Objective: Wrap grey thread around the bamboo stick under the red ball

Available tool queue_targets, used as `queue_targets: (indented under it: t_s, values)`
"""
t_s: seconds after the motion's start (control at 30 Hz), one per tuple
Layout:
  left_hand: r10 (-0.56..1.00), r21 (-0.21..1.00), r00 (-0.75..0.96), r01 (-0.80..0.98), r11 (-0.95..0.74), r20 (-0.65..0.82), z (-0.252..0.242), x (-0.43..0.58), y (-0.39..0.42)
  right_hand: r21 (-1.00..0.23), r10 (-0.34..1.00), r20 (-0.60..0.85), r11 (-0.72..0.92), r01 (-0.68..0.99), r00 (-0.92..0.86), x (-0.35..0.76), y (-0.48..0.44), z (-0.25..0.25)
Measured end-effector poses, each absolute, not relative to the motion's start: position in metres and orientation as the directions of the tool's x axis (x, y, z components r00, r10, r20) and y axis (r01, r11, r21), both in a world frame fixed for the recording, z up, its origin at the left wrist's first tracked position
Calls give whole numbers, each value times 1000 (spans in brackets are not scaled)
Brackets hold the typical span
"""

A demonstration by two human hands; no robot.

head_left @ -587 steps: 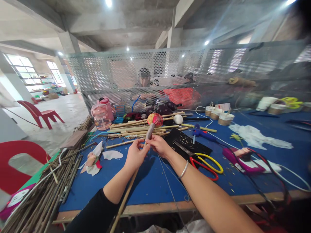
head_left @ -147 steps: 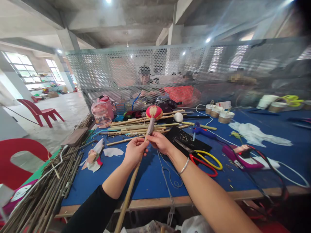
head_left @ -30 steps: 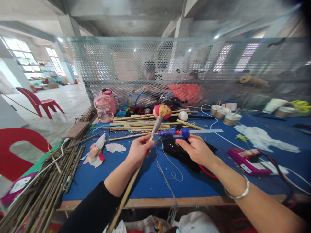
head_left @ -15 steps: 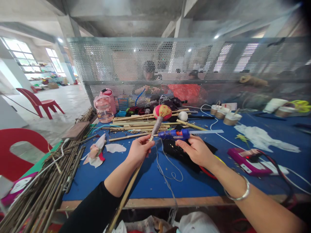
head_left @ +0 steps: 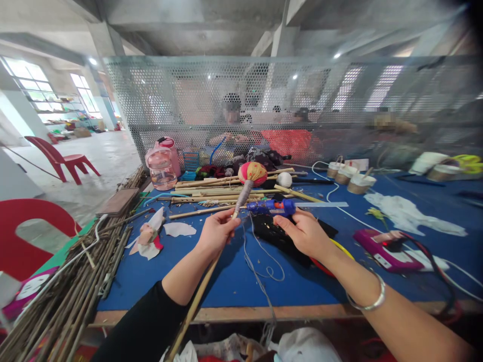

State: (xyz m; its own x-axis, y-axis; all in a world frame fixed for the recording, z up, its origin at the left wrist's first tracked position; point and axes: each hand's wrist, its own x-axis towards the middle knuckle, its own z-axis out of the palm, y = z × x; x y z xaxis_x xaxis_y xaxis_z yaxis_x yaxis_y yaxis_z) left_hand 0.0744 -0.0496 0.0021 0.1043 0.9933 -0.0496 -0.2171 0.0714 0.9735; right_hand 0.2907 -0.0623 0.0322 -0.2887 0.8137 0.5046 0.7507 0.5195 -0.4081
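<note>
My left hand [head_left: 219, 231] is closed around a thin wooden stick [head_left: 199, 296] that slants up from the lower edge of the view. Grey yarn [head_left: 244, 197] wraps the stick's upper end, below a round head covered in red and yellow cloth [head_left: 253, 174]. My right hand [head_left: 305, 231] grips a blue hot glue gun [head_left: 270, 206], its nozzle pointing left at the wrapped part. A clear glue stick [head_left: 320, 204] juts from the gun's back. Loose grey yarn [head_left: 260, 271] hangs over the table's front edge. Whether the nozzle touches the yarn, I cannot tell.
Bundled sticks [head_left: 71, 281] line the left edge, beside a phone [head_left: 119, 201]. Cut sticks [head_left: 211, 192] and a white ball [head_left: 284, 179] lie behind my hands. A purple power strip [head_left: 388, 251] with cables sits right. People are behind the perforated screen [head_left: 181, 100].
The glue gun has shifted very slightly right and down along the wrapped stick. My left hand and the stick stay almost where they were.
</note>
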Motion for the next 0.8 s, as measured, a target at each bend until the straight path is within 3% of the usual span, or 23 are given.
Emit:
queue_targets:
  t_s: [0.13, 0.33, 0.8]
  values:
    - [993, 974, 109, -214, 71, -49, 2, 74, -50, -407, 801, 481, 564, 718, -357, 290, -62, 31]
    - [993, 975, 104, -208, 75, -54, 2, 74, -50, -419, 823, 510, 492, 764, -250, 290, -60, 30]
    - [993, 974, 108, -214, 68, -46, 0, 74, -49, -395, 818, 487, 520, 757, -308, 290, -64, 30]
